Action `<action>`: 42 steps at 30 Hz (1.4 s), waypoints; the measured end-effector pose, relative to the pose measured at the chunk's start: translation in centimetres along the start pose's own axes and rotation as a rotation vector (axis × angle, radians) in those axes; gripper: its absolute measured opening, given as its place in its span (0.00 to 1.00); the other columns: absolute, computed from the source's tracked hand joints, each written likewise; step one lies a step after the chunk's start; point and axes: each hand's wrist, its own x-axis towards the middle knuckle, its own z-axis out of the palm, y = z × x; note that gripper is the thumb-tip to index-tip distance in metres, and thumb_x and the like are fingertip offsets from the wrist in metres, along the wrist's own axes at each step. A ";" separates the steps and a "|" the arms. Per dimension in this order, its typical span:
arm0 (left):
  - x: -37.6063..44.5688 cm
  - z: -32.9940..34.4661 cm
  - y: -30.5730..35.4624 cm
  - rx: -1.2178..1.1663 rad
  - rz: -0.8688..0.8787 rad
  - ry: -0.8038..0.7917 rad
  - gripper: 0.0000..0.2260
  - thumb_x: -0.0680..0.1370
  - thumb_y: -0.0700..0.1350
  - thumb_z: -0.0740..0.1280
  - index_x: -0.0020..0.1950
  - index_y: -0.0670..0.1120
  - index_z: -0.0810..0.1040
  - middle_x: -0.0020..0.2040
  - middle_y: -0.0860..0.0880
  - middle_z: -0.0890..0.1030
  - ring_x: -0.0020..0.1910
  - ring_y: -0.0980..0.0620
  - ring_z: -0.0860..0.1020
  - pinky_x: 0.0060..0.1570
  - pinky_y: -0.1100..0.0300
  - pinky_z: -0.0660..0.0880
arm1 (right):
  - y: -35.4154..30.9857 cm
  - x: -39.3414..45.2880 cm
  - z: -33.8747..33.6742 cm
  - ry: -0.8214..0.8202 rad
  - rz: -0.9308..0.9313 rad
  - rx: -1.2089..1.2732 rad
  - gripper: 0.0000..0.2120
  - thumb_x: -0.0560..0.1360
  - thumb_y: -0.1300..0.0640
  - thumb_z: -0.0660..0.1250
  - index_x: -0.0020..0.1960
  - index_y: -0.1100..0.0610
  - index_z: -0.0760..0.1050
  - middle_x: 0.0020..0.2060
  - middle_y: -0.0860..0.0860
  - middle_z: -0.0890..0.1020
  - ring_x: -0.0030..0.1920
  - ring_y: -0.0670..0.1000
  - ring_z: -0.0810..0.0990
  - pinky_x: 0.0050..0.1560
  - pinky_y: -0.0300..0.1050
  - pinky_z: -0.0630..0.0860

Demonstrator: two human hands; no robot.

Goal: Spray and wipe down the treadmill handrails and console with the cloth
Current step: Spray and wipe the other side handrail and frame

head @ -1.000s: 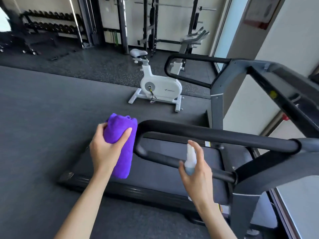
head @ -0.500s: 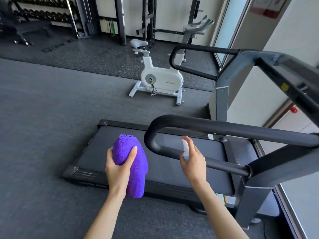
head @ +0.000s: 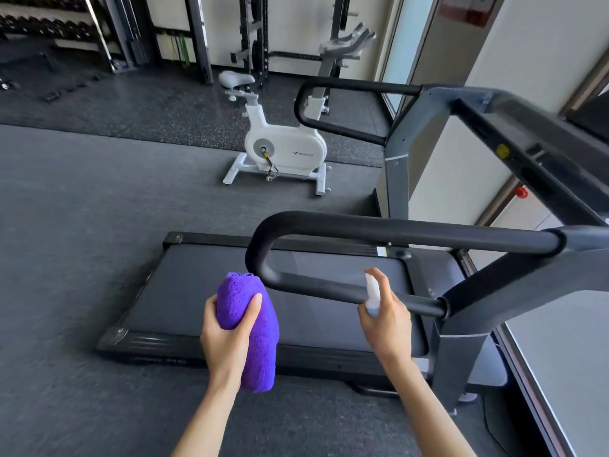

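My right hand [head: 384,316] has its grip curled round the small spray bottle [head: 373,293], forefinger arched over the top, nozzle right against the lower bar of the near handrail [head: 329,288]. My left hand [head: 227,334] grips the rolled purple cloth [head: 250,324], thumb across its front, its top just beside the handrail's bend and not plainly touching it. I judge the job barely begun: I am at the spraying step on this rail, I cannot tell whether it is wet, and the far handrail [head: 349,87] and the console [head: 540,153] are left. Both forearms reach forward from the bottom edge, wrists straight, hands well apart above the treadmill belt [head: 204,291].
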 end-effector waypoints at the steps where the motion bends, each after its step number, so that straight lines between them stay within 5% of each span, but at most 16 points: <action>1: -0.3 0.3 -0.2 0.014 0.005 0.009 0.21 0.60 0.64 0.74 0.49 0.61 0.75 0.45 0.62 0.82 0.43 0.61 0.80 0.45 0.57 0.76 | 0.4 0.0 -0.2 0.009 0.007 0.013 0.29 0.69 0.67 0.66 0.67 0.49 0.69 0.38 0.50 0.77 0.33 0.57 0.72 0.34 0.44 0.64; 6: -1.6 1.5 -0.8 0.036 0.001 0.015 0.17 0.64 0.60 0.75 0.49 0.60 0.76 0.44 0.60 0.82 0.43 0.60 0.80 0.44 0.58 0.75 | 2.1 -0.1 -1.4 0.026 -0.002 -0.021 0.31 0.70 0.66 0.67 0.69 0.47 0.66 0.46 0.50 0.80 0.37 0.59 0.77 0.35 0.45 0.68; 19: -4.3 5.5 -1.3 0.077 0.024 0.040 0.17 0.63 0.61 0.74 0.48 0.60 0.75 0.43 0.61 0.82 0.39 0.66 0.79 0.40 0.62 0.73 | 7.0 0.7 -3.7 0.017 0.083 0.027 0.30 0.69 0.66 0.69 0.67 0.48 0.67 0.42 0.53 0.80 0.37 0.59 0.76 0.36 0.47 0.70; 31: -5.5 7.2 -2.3 0.096 0.011 0.019 0.19 0.61 0.62 0.74 0.49 0.61 0.75 0.44 0.62 0.82 0.43 0.59 0.80 0.44 0.58 0.74 | 12.5 0.5 -5.5 0.107 0.273 0.052 0.30 0.71 0.64 0.65 0.65 0.40 0.60 0.42 0.54 0.81 0.35 0.61 0.75 0.35 0.48 0.69; 42: -6.1 9.8 -1.8 0.137 0.049 -0.068 0.22 0.60 0.64 0.73 0.50 0.58 0.75 0.44 0.61 0.82 0.41 0.59 0.80 0.44 0.56 0.76 | 12.1 0.4 -5.6 0.016 0.184 0.161 0.33 0.70 0.66 0.66 0.67 0.42 0.61 0.37 0.51 0.78 0.31 0.54 0.75 0.30 0.43 0.68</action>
